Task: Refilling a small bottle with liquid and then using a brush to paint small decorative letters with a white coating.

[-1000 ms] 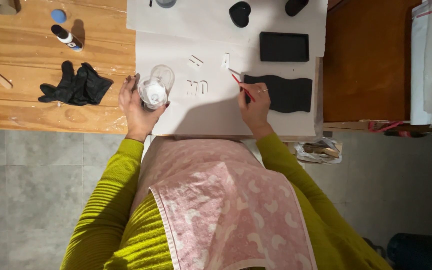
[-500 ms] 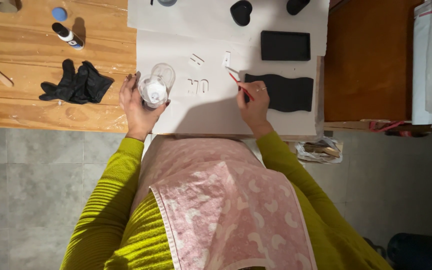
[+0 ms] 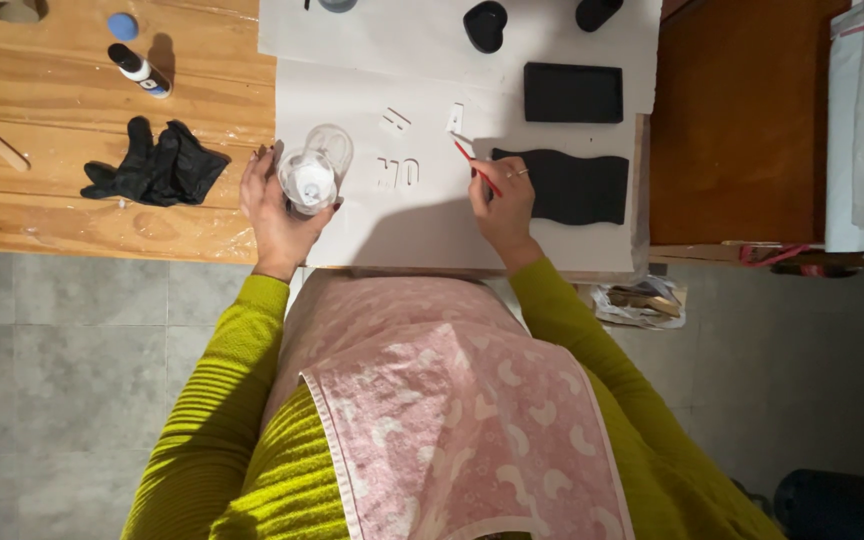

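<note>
My left hand [image 3: 274,205] grips a small clear jar of white paint [image 3: 308,181], tilted over a white paper sheet [image 3: 372,225]; its clear lid [image 3: 330,146] lies just behind it. My right hand [image 3: 500,200] holds a thin red-handled brush [image 3: 476,167], with the tip reaching toward a small white cut-out letter [image 3: 454,118]. More small white letters [image 3: 398,172] lie between the two hands, and another one [image 3: 395,121] lies a little farther back.
A wavy black plaque [image 3: 572,187] lies by my right hand, with a black rectangular tray [image 3: 573,93] and a black heart shape [image 3: 484,25] behind. Black gloves [image 3: 155,164], a paint bottle [image 3: 137,69] and a blue cap [image 3: 122,25] sit on the wooden table [image 3: 52,215].
The brush tip has moved a little up and toward the single letter at the back. The left hand keeps the jar in the same place.
</note>
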